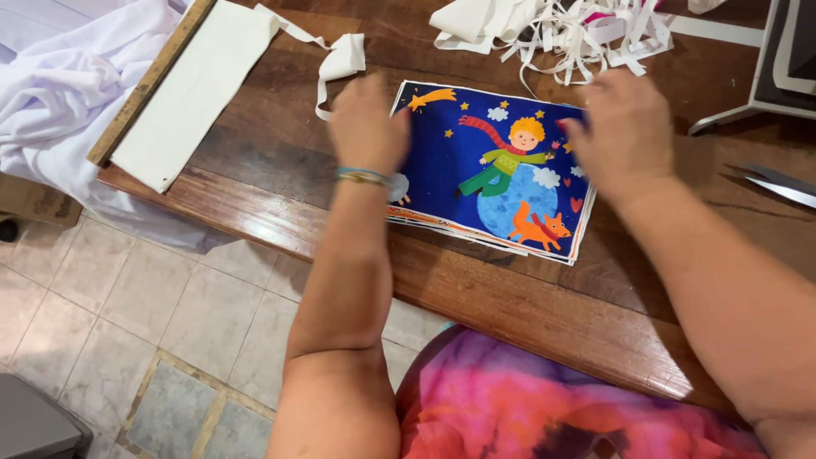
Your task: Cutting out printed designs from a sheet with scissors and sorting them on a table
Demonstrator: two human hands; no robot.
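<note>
- The left hand (367,123) is lying palm down on the left edge of a stack of printed fabric panels (493,174), its fingers blurred and lying close together, pressing flat rather than pinching anything that can be seen.
- A band of thin bracelets (363,177) is circling the left wrist.
- The right hand (625,136) is resting palm down on the upper right corner of the same stack, fingers slightly curled over the edge; whether they are gripping the top panel cannot be told.
- The stack is lying flat on the wooden table (527,306), between the two hands and near the table's front edge, slightly turned against that edge.
- The top panel is showing a dark blue night sky with stars, a yellow-haired child in a green suit and red scarf on a blue globe, and an orange fox below; the edges of further panels are peeking out beneath it.
- A loose white fabric strip (340,64) is lying just beyond the left hand.
- A long white fabric piece (191,89) is lying on a wooden board (140,93) at the table's left corner.
- A pile of white fabric trimmings (561,30) is sitting behind the stack, close to the right hand.
- Scissor blades (778,183) are pointing in from the right edge, apart from the right hand.
- White cloth (59,93) is hanging off the table's left side over the tiled floor (127,306).
- A pink and purple tie-dye garment (544,399) is filling the lower frame between the forearms.
</note>
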